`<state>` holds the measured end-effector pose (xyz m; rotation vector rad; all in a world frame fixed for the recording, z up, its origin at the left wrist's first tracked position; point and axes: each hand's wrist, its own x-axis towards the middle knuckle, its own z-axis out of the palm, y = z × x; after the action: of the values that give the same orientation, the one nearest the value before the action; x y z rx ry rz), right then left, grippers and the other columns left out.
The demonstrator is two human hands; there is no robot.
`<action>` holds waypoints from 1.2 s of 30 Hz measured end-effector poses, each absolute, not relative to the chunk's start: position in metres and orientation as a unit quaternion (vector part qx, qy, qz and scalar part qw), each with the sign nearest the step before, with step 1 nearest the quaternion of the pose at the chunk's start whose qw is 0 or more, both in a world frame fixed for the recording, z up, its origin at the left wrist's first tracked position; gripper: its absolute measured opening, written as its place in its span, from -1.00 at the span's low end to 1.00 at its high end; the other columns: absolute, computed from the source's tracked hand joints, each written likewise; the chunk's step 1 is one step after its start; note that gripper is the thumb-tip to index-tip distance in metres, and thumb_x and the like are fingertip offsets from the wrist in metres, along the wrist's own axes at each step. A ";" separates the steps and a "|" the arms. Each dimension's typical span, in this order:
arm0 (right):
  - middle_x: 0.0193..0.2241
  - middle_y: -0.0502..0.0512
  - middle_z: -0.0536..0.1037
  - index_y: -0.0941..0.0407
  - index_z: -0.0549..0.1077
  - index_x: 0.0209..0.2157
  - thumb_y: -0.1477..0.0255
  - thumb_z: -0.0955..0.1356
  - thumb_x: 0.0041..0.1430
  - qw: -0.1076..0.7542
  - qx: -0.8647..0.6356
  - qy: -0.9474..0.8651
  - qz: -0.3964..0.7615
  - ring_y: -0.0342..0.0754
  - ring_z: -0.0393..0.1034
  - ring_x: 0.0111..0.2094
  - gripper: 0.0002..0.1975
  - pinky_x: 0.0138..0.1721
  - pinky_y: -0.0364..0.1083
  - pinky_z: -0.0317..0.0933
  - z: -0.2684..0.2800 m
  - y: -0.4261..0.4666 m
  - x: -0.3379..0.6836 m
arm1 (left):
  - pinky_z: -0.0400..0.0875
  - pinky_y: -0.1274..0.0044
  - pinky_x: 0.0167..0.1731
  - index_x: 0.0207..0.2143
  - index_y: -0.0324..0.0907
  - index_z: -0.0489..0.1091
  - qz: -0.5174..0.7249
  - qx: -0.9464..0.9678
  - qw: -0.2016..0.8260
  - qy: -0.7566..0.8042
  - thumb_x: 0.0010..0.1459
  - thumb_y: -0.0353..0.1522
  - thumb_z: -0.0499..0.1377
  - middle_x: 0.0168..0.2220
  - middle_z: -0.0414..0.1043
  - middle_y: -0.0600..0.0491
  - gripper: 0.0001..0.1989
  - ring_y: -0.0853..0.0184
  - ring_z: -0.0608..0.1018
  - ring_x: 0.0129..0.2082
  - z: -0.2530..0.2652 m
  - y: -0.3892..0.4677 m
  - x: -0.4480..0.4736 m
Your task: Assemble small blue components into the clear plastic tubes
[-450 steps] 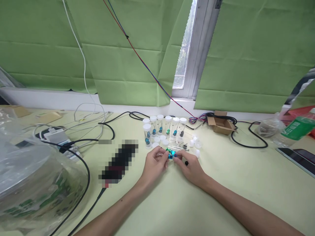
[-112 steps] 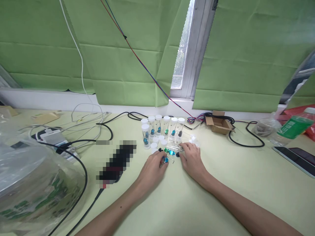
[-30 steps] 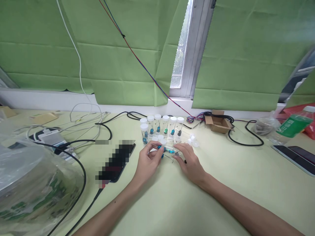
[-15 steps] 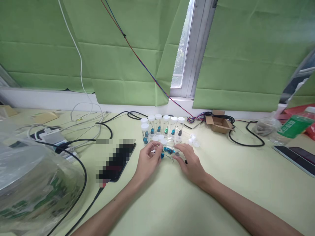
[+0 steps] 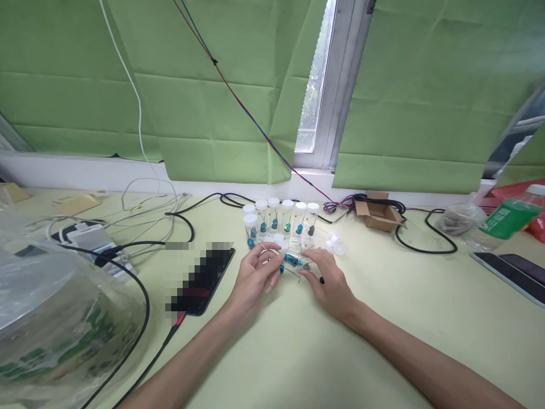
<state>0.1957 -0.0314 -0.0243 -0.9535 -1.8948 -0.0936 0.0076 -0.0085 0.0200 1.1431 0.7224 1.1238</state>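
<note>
My left hand (image 5: 255, 274) is closed in a pinch, its fingertips at the left end of a clear vial (image 5: 293, 260) that lies on its side with a blue part in it. A thin pale strand shows at those fingers; what they grip is too small to make out. The thumb and fingers of my right hand (image 5: 331, 279) close around the vial's right end, by a grey piece. Another blue piece (image 5: 281, 269) and thin metal rods show just below the vial. Behind my hands, several white-capped clear vials (image 5: 287, 218) stand upright in a row, holding blue, green or dark parts.
Loose white caps (image 5: 336, 245) lie right of the row. A phone (image 5: 208, 281) with a cable is on the left, beside a large plastic-wrapped bundle (image 5: 63, 324). An open carton (image 5: 380, 217), black cables, a bottle (image 5: 508, 221) and another phone (image 5: 511, 278) are to the right.
My left hand has shifted slightly and turned, with its lower fingers now showing below the thumb. My right hand and the vial stay in nearly the same place.
</note>
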 end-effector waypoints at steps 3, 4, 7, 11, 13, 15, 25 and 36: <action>-0.10 0.19 0.47 0.06 0.26 0.08 0.55 0.30 0.28 0.488 -0.394 -0.778 -0.039 0.10 0.34 -0.04 -0.65 -0.02 0.13 0.25 -0.024 -0.030 0.196 | -0.02 0.69 -0.71 -0.21 -0.18 0.36 0.495 0.488 0.651 0.306 0.08 -0.29 0.32 -0.52 0.22 0.22 -0.73 0.63 0.20 -0.71 0.021 -0.008 0.006; -0.10 0.19 0.47 0.06 0.26 0.08 0.55 0.30 0.28 0.489 -0.395 -0.777 -0.040 0.10 0.34 -0.04 -0.65 -0.02 0.13 0.25 -0.024 -0.030 0.196 | 0.00 0.69 -0.70 -0.20 -0.18 0.36 0.495 0.482 0.657 0.303 0.07 -0.29 0.32 -0.53 0.21 0.22 -0.72 0.62 0.21 -0.71 0.021 -0.008 0.006; -0.11 0.19 0.47 0.06 0.26 0.07 0.55 0.30 0.28 0.490 -0.397 -0.775 -0.043 0.10 0.34 -0.04 -0.65 -0.03 0.13 0.26 -0.023 -0.031 0.196 | 0.05 0.69 -0.69 -0.20 -0.20 0.37 0.494 0.462 0.677 0.290 0.06 -0.30 0.32 -0.54 0.21 0.21 -0.71 0.60 0.22 -0.70 0.023 -0.008 0.006; -0.11 0.19 0.48 0.05 0.26 0.07 0.55 0.29 0.28 0.492 -0.398 -0.773 -0.043 0.11 0.35 -0.05 -0.65 -0.03 0.13 0.26 -0.023 -0.032 0.196 | 0.10 0.68 -0.68 -0.19 -0.21 0.41 0.494 0.457 0.688 0.273 0.09 -0.30 0.30 -0.46 0.32 0.14 -0.74 0.60 0.26 -0.67 0.022 -0.007 0.006; -0.11 0.19 0.48 0.05 0.26 0.07 0.54 0.29 0.28 0.493 -0.400 -0.771 -0.044 0.11 0.35 -0.05 -0.66 -0.02 0.14 0.25 -0.023 -0.032 0.196 | 0.13 0.68 -0.66 -0.19 -0.22 0.42 0.498 0.460 0.684 0.269 0.09 -0.31 0.30 -0.43 0.35 0.12 -0.75 0.59 0.29 -0.65 0.021 -0.007 0.006; -0.10 0.19 0.48 0.05 0.26 0.07 0.54 0.29 0.28 0.493 -0.400 -0.771 -0.046 0.11 0.35 -0.05 -0.65 -0.01 0.14 0.25 -0.023 -0.032 0.196 | 0.16 0.67 -0.64 -0.19 -0.22 0.43 0.503 0.466 0.676 0.271 0.09 -0.32 0.30 -0.44 0.35 0.11 -0.76 0.58 0.29 -0.65 0.021 -0.007 0.007; -0.11 0.19 0.49 0.05 0.27 0.08 0.54 0.30 0.28 0.489 -0.395 -0.776 -0.047 0.10 0.36 -0.05 -0.65 -0.03 0.12 0.27 -0.023 -0.032 0.196 | 0.17 0.63 -0.61 -0.26 -0.22 0.44 0.509 0.520 0.609 0.315 0.11 -0.26 0.29 -0.57 0.29 0.17 -0.78 0.56 0.27 -0.68 0.019 -0.006 0.008; -0.10 0.19 0.48 0.05 0.26 0.08 0.54 0.29 0.28 0.494 -0.390 -0.777 -0.030 0.10 0.36 -0.05 -0.65 -0.03 0.14 0.27 -0.023 -0.033 0.196 | 0.22 0.61 -0.61 -0.33 -0.20 0.45 0.510 0.552 0.564 0.342 0.08 -0.24 0.30 -0.59 0.32 0.15 -0.78 0.50 0.31 -0.66 0.018 -0.004 0.008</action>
<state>0.1960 -0.0333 -0.0231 -0.9462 -1.8830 -0.0735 0.0079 -0.0041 0.0178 1.2994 0.8057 1.2009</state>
